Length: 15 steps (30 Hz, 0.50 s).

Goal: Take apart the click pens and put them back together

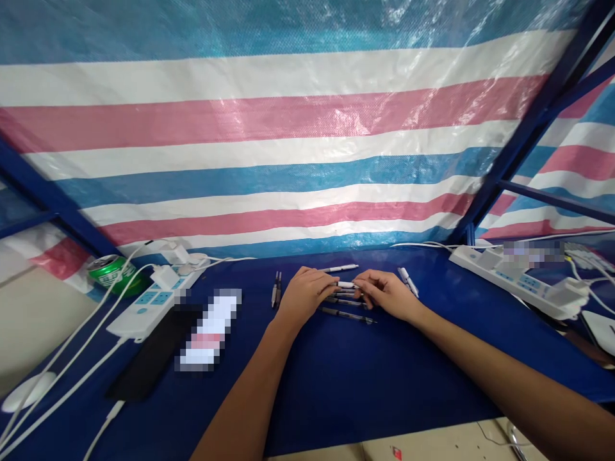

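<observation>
Both hands meet over the middle of the blue desk, on a short white pen [345,285] held level between them. My left hand [303,293] pinches its left end, fingers together. On the other end close the thumb and fingers of my right hand [384,292]. Fingers cover both pen ends. Several dark, clear-barrelled pens [350,314] lie beneath and in front of the hands. Behind them is a silver-white pen [342,268]. Two upright-pointing pens [276,291] rest left of my left hand, and white pens [408,282] lie beyond my right hand.
At left are a power strip [144,307] with white cables, a green can [115,272], a black flat item [152,355] and a blurred-out phone-like shape [211,330]. Another power strip [521,282] sits at right. A striped sheet [298,128] hangs behind, between blue metal bars [509,153].
</observation>
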Motion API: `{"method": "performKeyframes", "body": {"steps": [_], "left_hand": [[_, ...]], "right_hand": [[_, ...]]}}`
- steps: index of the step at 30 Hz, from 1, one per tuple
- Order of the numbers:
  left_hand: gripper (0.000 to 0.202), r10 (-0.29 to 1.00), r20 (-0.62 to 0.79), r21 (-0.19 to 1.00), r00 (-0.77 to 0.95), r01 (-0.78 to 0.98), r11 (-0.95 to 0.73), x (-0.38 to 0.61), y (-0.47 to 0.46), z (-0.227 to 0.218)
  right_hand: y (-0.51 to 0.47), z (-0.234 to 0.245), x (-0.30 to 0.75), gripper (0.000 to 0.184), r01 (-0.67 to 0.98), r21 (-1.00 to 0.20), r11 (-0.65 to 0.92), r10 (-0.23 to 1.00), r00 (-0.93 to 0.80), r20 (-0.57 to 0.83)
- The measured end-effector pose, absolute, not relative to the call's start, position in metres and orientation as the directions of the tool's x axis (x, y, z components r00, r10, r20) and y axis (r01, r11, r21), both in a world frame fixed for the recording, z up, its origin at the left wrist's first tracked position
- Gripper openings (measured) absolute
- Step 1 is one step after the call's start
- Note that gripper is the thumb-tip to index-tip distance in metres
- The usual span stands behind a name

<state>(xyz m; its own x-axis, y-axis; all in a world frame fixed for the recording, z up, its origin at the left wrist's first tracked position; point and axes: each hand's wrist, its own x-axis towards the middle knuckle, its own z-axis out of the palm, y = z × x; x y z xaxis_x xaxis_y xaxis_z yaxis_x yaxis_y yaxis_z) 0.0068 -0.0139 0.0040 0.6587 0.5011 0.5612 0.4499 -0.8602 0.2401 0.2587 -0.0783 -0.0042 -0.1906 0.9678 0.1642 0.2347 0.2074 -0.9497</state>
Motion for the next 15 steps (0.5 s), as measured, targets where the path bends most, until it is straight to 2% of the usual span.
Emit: {"method": "performKeyframes", "body": {"steps": [4, 7, 12, 15], "left_hand": [[0.022, 0.515, 0.544, 0.252, 0.662, 0.457, -0.853, 0.0079, -0.0146, 0.0052], [0.02, 0.514, 0.541, 0.256, 0.666, 0.453, -0.854, 0.0084, -0.0145, 0.0052], [0.016, 0.515, 0.533, 0.262, 0.672, 0.448, -0.855, 0.0098, -0.0155, 0.0051], [0.016, 0.527, 0.51, 0.26, 0.68, 0.462, -0.848, 0.0116, -0.0177, 0.006]], "right_hand": [[-0.0768, -0.0048, 0.2596, 0.045, 0.234, -0.941, 0.246, 0.967, -0.121, 0.223], [-0.0757, -0.0077, 0.2594, 0.038, 0.23, -0.947, 0.222, 0.972, -0.133, 0.195], [-0.0743, -0.0096, 0.2615, 0.031, 0.24, -0.931, 0.275, 0.957, -0.161, 0.241], [-0.0725, -0.0099, 0.2642, 0.026, 0.31, -0.874, 0.374, 0.927, -0.153, 0.342]]}}
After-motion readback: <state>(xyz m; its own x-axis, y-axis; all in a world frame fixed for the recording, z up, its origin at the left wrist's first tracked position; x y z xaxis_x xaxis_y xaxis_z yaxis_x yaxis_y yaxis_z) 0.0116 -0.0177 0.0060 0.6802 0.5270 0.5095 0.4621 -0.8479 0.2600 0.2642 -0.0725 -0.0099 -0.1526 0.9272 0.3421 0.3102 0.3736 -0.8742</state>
